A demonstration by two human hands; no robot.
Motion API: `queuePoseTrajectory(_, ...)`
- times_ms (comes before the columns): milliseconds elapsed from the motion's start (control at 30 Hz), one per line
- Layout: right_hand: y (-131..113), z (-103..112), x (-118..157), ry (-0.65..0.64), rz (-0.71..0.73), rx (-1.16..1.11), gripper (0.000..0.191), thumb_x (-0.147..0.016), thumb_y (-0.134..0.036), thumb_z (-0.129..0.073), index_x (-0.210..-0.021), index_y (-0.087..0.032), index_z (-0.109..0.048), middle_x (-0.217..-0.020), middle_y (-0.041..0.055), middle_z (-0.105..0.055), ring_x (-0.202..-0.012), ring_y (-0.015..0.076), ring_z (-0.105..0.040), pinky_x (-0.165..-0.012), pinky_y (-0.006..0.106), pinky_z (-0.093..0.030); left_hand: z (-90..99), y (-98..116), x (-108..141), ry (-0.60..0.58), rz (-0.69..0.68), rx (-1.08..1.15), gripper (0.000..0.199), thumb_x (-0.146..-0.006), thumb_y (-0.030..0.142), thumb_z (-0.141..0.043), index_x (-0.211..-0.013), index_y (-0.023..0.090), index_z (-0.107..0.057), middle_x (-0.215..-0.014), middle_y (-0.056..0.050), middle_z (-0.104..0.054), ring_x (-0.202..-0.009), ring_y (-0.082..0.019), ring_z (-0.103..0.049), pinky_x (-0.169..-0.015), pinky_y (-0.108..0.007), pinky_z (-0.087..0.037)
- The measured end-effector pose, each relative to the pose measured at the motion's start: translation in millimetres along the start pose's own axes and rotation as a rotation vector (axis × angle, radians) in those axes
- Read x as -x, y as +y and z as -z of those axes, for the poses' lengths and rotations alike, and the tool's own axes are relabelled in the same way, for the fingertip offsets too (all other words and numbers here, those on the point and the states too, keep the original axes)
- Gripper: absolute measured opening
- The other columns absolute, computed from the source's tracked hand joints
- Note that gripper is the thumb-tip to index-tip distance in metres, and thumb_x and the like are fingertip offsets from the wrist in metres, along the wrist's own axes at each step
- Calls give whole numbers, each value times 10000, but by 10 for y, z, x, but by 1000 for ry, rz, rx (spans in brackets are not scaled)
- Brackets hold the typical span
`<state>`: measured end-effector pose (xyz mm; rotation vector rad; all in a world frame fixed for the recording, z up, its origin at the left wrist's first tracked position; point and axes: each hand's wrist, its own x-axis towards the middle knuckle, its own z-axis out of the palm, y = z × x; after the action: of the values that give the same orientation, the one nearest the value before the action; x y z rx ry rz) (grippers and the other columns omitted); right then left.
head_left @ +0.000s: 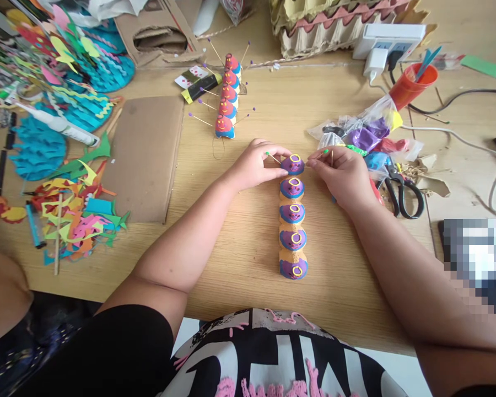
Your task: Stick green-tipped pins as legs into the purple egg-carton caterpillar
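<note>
A strip of egg-carton cups (292,214) lies lengthwise before me, its bumps painted purple with blue edges, small drawn faces and yellow rings. My left hand (264,164) is closed on the far bump, thumb and fingers at its left side. A thin stick with a green tip (267,154) slants out from that side of the bump. To the right, my right hand (345,175) pinches another thin stick with a green tip (326,151), its inner end close beside the bump. Whether that end touches the bump, I cannot tell.
A red-and-blue egg-carton strip (227,99) with purple-tipped sticks stands farther back. Cardboard (143,160) and colored paper scraps (82,220) lie left. On the right are scissors (403,193), bags of colored clay (372,135), an orange cup (411,85) and a power strip (391,41) with cables.
</note>
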<state>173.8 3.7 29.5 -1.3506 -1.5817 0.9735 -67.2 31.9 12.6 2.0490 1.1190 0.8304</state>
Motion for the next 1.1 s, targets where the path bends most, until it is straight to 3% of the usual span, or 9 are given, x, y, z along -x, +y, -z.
queuePoseTrajectory(467,-9,-18,-1,-9,-35,-29,97,-848,-319,-801,-857,-236,-751,-710,15,-626,-636,141,-499,-543,301,-401,7,13,-8,-5,-15,3,371,-811,221,-853,-1174,234,-777,-1166,-25,-808,-1054,-236,-758,-1127,-458,-509)
queuePoseTrajectory(667,-38,-23,6,-8,-52,-44,67,-852,-271,-790,-870,-219,-751,-716,9,-619,-644,136,-504,-575,305,-406,29,44,2,-8,-13,-14,360,-822,242,-846,-1177,225,-791,-1160,-47,-819,-1078,-243,-744,-1097,-432,-522)
queuePoseTrajectory(900,76,46,-36,-39,-63,-214,332,-798,-258,-843,-1119,-232,-766,-808,-6,-653,-655,117,-535,-578,268,-429,25,7,8,-6,-39,-8,407,-821,233,-861,-1220,218,-781,-1178,-49,-809,-1146,-251,-728,-1109,-436,-504)
queuePoseTrajectory(1100,128,58,-71,-58,-44,-344,399,-759,-191,-824,-1146,-253,-749,-847,-1,-666,-699,133,-587,-575,258,-471,43,-23,14,-3,-66,-69,522,-808,230,-888,-1308,231,-738,-1184,-50,-797,-1198,-267,-693,-1115,-428,-470)
